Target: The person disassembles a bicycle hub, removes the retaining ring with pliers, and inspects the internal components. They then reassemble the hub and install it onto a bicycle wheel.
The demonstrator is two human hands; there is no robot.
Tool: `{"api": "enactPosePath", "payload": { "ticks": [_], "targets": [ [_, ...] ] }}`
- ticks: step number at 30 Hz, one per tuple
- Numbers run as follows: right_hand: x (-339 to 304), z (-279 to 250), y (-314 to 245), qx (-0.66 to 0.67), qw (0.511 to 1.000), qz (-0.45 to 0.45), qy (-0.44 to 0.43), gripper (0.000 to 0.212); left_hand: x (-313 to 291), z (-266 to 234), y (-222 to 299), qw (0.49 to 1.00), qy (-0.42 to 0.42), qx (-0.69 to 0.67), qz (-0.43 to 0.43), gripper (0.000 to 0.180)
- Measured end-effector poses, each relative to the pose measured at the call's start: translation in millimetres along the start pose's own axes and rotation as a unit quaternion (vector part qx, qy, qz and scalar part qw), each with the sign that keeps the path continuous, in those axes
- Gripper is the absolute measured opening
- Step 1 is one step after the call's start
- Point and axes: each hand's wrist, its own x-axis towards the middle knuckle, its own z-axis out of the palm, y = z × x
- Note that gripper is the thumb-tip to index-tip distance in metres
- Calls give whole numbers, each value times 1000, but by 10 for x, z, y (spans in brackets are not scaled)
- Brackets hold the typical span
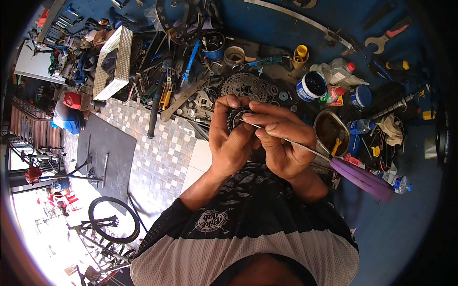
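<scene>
Close in front of my chest, my left hand (229, 143) is closed round a small dark sprocket (234, 119), thumb and fingers gripping its rim. My right hand (288, 143) pinches the metal shaft of a thin tool with a purple handle (362, 180). That shaft slants up and left, and its tip meets the sprocket's face between my hands. Whether the tool is a screwdriver or a file, I cannot tell. My fingers hide much of the sprocket. Just beyond my hands, a large bicycle cassette (245, 87) lies on the cluttered bench.
An open white-and-blue tub (312, 86), a metal basin (331, 131) and several bottles stand to the right. Left of my hands lie loose hand tools, a long flat wrench (183, 99) and a white perforated basket (113, 62). A bicycle wheel (114, 219) is at lower left.
</scene>
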Motion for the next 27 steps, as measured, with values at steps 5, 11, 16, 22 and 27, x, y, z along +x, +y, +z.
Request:
{"api": "enactPosePath", "payload": {
  "ticks": [5, 11, 16, 22, 27],
  "targets": [
    [-21, -3, -7, 12, 1000, 9, -1, 27, -10, 13, 1, 1000, -3, -6, -3, 40],
    [-49, -34, -36, 35, 999, 35, -16, 28, -4, -27, 9, 1000, -19, -10, -10, 40],
    [-53, -46, -41, 29, 999, 29, -15, 27, -12, -33, 31, 999, -29, -1, -20, 40],
    [-56, -51, -56, 41, 999, 34, -3, 27, -31, 22, 26, 999, -22, -25, -24, 38],
    [-67, -55, -63, 34, 999, 30, -7, 26, -44, 9, 13, 999, -23, -26, -21, 39]
  ]
}}
